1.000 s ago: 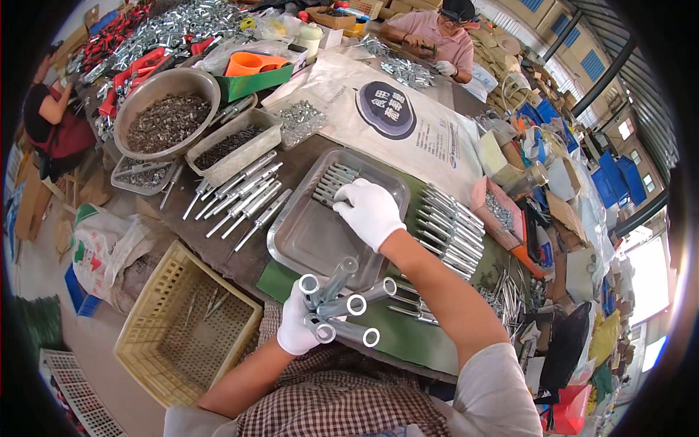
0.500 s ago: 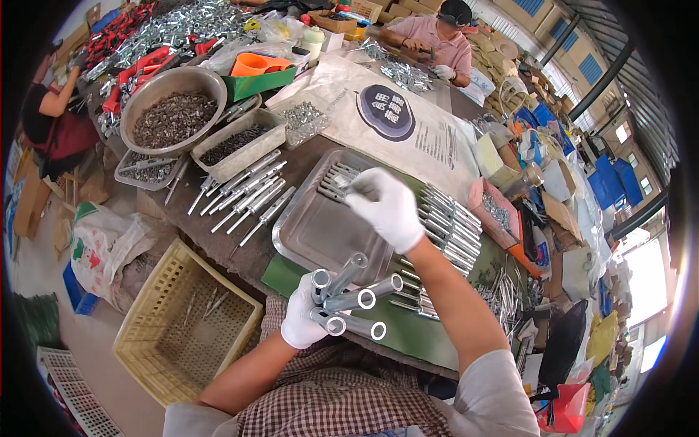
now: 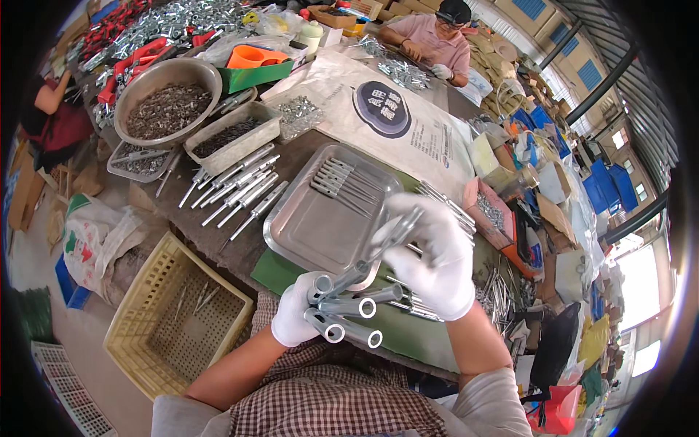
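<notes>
My left hand (image 3: 293,320), in a white glove, grips a fan of several silver metal sleeves (image 3: 349,315) with open round ends toward me. My right hand (image 3: 435,251), also gloved, holds a long metal bolt (image 3: 386,244) slanting down into the top sleeve of the bundle. Both hands hover over the near edge of a shallow steel tray (image 3: 313,226), which carries a few more bolts (image 3: 342,182) at its far end. A further row of bolts (image 3: 444,204) lies right of the tray, partly hidden by my right hand.
Assembled bolts (image 3: 240,186) lie in a row left of the tray. A round steel bowl (image 3: 169,102) and grey bin (image 3: 233,135) hold small parts. A yellow plastic crate (image 3: 182,320) stands on the floor at left. Another person (image 3: 429,44) works at the far end.
My right hand left the bolts in the tray, lifted one and came back toward me to the sleeve bundle. My left hand stayed put with the bundle.
</notes>
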Available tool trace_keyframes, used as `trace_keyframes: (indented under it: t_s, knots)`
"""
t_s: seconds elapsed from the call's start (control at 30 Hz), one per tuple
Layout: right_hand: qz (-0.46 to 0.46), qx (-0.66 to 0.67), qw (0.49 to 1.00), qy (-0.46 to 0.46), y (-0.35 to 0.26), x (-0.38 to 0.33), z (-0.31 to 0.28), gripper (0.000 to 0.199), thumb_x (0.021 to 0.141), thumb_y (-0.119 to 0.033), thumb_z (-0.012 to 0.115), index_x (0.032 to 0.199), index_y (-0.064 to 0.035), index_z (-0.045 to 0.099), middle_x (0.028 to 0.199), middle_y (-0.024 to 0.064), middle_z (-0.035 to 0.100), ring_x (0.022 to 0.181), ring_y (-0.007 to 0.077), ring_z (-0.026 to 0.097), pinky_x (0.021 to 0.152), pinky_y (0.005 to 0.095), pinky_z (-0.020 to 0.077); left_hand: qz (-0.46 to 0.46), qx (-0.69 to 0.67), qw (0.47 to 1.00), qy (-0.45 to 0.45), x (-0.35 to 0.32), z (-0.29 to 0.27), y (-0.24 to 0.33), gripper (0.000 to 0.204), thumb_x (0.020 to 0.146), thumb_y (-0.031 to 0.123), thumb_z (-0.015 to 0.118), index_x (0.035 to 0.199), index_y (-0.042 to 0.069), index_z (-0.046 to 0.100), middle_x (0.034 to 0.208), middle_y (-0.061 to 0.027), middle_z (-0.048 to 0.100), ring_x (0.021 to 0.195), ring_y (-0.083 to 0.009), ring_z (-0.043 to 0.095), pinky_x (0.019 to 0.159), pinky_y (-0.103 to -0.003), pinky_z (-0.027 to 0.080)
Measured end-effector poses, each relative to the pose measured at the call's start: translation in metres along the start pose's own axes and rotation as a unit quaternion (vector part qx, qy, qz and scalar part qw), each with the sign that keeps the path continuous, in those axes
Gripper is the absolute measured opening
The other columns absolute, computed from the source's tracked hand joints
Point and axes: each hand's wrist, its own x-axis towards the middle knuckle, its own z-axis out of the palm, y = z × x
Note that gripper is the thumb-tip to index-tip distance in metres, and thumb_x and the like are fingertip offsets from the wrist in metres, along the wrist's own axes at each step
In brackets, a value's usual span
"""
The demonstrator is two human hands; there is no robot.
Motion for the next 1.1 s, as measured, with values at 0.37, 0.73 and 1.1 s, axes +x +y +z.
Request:
trace_keyframes:
  t_s: [0.37, 0.73, 1.1]
  knots:
    - [-0.008, -0.081, 0.996, -0.03, -0.004, -0.004, -0.001, 0.029, 0.073, 0.0, 0.068, 0.099, -0.0062, 0.058, 0.084, 0.0059, 0.068, 0.073, 0.0189, 0.068, 0.066, 0.0276, 0.053, 0.095, 0.153, 0.983, -0.014, 0.008, -0.005, 0.007, 0.056, 0.064, 0.021, 0.082, 0.109, 0.005, 0.054, 0.091, -0.0144, 0.065, 0.078, -0.0341, 0.066, 0.07, -0.038, 0.053]
    - [-0.071, -0.112, 0.983, -0.125, -0.002, 0.005, -0.011, 0.027, 0.071, -0.003, 0.075, 0.096, -0.0057, 0.064, 0.095, 0.0098, 0.068, 0.085, 0.0243, 0.066, 0.074, 0.0327, 0.0516, 0.089, 0.165, 0.981, -0.043, 0.008, -0.005, -0.004, 0.053, 0.064, 0.022, 0.082, 0.107, 0.007, 0.055, 0.089, -0.0134, 0.065, 0.078, -0.0339, 0.065, 0.068, -0.039, 0.053]
    - [0.068, 0.034, 0.977, -0.198, 0.007, 0.022, -0.012, 0.025, 0.073, -0.006, 0.077, 0.097, -0.0049, 0.068, 0.1, 0.0074, 0.066, 0.09, 0.0149, 0.061, 0.077, 0.0286, 0.048, 0.033, 0.021, 0.999, 0.026, 0.007, 0.001, 0.019, 0.034, 0.068, 0.003, 0.075, 0.099, 0.001, 0.062, 0.088, -0.0039, 0.062, 0.076, -0.0113, 0.058, 0.068, -0.027, 0.049]
